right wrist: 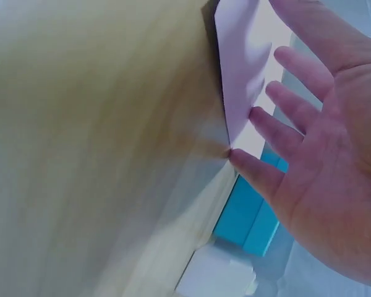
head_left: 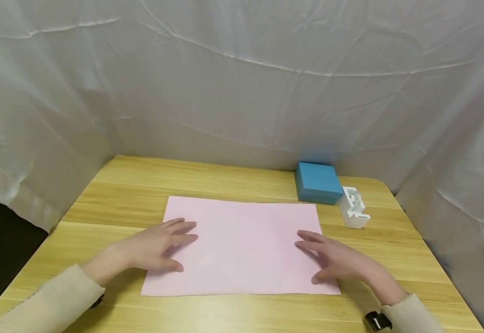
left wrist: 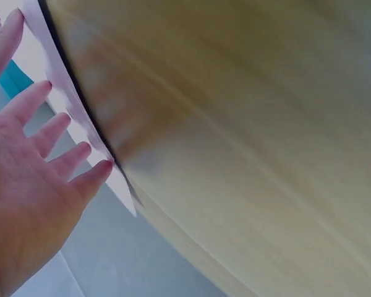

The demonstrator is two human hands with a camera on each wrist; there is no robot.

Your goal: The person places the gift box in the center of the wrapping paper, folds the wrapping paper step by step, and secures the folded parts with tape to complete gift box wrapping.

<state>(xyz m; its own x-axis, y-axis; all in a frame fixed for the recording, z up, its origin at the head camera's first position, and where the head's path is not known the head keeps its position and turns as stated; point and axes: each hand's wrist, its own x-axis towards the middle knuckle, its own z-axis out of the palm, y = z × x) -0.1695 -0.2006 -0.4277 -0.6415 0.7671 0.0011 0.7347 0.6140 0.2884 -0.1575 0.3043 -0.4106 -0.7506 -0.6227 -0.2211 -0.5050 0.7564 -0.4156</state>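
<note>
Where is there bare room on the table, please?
The yellow wooden table is bare behind the pink rectangular paper sheet, left of the blue rectangular box, and before the sheet, between the two beige fabric sleeves. Crowded: the back right, with the box and white angular holder, and the sheet's sides, under the left hand and right hand.

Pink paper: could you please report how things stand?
Left hand, right hand at opposite ends of paper, nothing gripped. Paper spread on table. Blue box, tape dispenser near its far right corner.
</note>
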